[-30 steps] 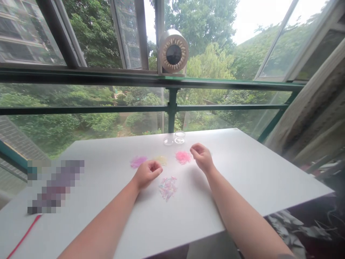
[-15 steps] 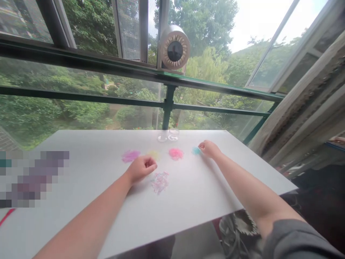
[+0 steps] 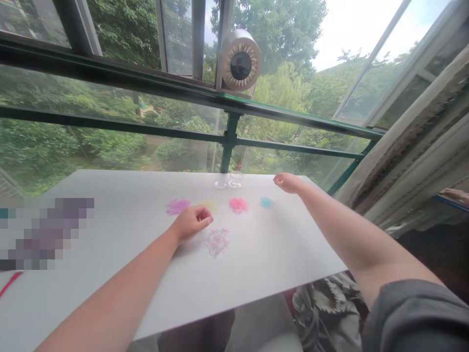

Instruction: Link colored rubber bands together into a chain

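Observation:
My left hand (image 3: 192, 222) rests on the white table (image 3: 256, 264) with its fingers curled toward the thumb; what lies in them, if anything, is hidden. Just right of it is a loose pile of mixed pale pink, white and bluish strips (image 3: 218, 242). Behind the hand lie a purple pile (image 3: 177, 206) and a partly covered yellow pile (image 3: 208, 205). My right hand (image 3: 287, 182) is raised near the table's far right, fingertips pinched, with nothing I can make out between them. A small teal pile (image 3: 266, 202) sits below and left of it. A pink pile (image 3: 238, 205) lies between the hands.
Small clear round dishes (image 3: 235, 184) stand at the table's far edge. A silver round device (image 3: 241, 63) sits on the green window rail (image 3: 293, 115). A curtain (image 3: 399, 161) hangs at right. A pixelated patch and a red strand (image 3: 10, 282) are at left.
My right hand has lifted off the teal pile and moved up and away, leaving the pile in full view. The left hand stays nearly in place. The view has tilted slightly.

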The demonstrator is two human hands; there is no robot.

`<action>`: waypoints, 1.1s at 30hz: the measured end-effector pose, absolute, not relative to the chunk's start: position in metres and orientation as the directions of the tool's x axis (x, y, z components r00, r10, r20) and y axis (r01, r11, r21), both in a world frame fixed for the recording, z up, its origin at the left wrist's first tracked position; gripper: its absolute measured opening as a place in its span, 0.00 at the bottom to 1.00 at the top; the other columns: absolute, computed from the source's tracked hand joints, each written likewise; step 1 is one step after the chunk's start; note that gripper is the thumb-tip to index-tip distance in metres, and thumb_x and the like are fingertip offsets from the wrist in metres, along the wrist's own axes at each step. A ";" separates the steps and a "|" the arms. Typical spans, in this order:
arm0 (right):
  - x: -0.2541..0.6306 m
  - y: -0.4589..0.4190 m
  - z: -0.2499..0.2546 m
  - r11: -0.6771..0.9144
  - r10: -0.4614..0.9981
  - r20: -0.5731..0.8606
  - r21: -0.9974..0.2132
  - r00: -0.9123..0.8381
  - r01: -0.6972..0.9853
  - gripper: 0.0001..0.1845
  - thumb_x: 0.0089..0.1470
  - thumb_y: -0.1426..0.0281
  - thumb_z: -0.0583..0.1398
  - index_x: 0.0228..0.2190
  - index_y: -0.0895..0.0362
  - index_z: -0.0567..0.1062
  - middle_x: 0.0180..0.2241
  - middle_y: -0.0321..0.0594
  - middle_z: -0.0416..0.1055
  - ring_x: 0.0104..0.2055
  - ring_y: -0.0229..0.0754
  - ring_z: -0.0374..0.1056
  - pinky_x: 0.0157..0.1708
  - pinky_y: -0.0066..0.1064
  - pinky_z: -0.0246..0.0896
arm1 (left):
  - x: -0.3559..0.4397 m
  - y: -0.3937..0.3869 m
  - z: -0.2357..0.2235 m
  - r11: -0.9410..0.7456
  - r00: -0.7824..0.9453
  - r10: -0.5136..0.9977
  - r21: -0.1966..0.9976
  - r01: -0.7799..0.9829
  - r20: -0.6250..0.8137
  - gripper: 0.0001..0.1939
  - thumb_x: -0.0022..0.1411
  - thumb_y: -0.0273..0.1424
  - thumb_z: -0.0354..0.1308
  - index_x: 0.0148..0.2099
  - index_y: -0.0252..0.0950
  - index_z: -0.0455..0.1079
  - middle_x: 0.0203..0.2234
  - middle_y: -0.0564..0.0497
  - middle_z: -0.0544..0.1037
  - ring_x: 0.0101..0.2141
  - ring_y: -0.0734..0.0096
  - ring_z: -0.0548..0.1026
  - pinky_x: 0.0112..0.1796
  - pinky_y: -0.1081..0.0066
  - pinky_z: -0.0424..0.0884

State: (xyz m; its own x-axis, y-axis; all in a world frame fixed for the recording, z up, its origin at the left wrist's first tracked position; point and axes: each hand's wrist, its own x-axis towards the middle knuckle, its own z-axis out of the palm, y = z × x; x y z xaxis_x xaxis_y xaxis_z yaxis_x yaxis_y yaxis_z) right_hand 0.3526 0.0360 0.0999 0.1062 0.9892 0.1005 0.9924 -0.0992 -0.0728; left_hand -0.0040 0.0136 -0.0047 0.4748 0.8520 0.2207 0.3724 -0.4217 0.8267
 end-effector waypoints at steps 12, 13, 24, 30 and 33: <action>0.239 -0.017 0.078 0.324 0.878 -0.238 -0.341 -0.414 0.883 0.15 0.38 0.67 0.66 0.33 0.55 0.77 0.27 0.37 0.73 0.23 0.35 0.64 0.22 0.26 0.52 | -0.005 0.006 0.004 -0.543 0.652 0.752 0.654 0.527 0.098 0.18 0.50 0.40 0.58 0.41 0.36 0.75 0.32 0.49 0.76 0.29 0.72 0.69 0.32 0.74 0.65; 0.231 -0.020 0.071 0.324 0.873 -0.237 -0.367 -0.425 0.872 0.18 0.37 0.66 0.66 0.36 0.55 0.76 0.28 0.37 0.73 0.23 0.36 0.65 0.22 0.26 0.52 | -0.005 0.005 0.004 -0.544 0.663 0.743 0.657 0.522 0.089 0.18 0.50 0.41 0.58 0.41 0.36 0.75 0.32 0.49 0.76 0.29 0.72 0.69 0.32 0.75 0.65; 0.214 -0.030 0.016 0.363 0.900 -0.043 -0.476 -0.434 0.801 0.05 0.43 0.72 0.58 0.26 0.55 0.73 0.23 0.35 0.71 0.22 0.35 0.61 0.22 0.26 0.51 | -0.004 0.000 0.006 -0.533 0.690 0.721 0.685 0.497 0.061 0.16 0.48 0.38 0.60 0.39 0.36 0.75 0.30 0.50 0.77 0.28 0.73 0.70 0.31 0.74 0.64; 0.217 -0.034 0.014 0.346 0.917 0.030 -0.556 -0.398 0.755 0.05 0.44 0.72 0.57 0.24 0.56 0.73 0.21 0.35 0.70 0.22 0.35 0.60 0.23 0.26 0.52 | -0.004 -0.003 0.007 -0.446 0.635 0.771 0.751 0.488 0.045 0.15 0.57 0.37 0.51 0.42 0.36 0.73 0.28 0.52 0.79 0.29 0.72 0.72 0.33 0.74 0.65; 0.218 -0.034 0.017 0.323 0.918 0.022 -0.619 -0.395 0.716 0.05 0.45 0.70 0.56 0.25 0.57 0.72 0.21 0.34 0.68 0.21 0.34 0.59 0.21 0.26 0.50 | -0.002 -0.004 0.007 -0.420 0.621 0.783 0.774 0.473 0.045 0.14 0.57 0.35 0.50 0.42 0.37 0.73 0.29 0.52 0.79 0.32 0.71 0.73 0.34 0.74 0.65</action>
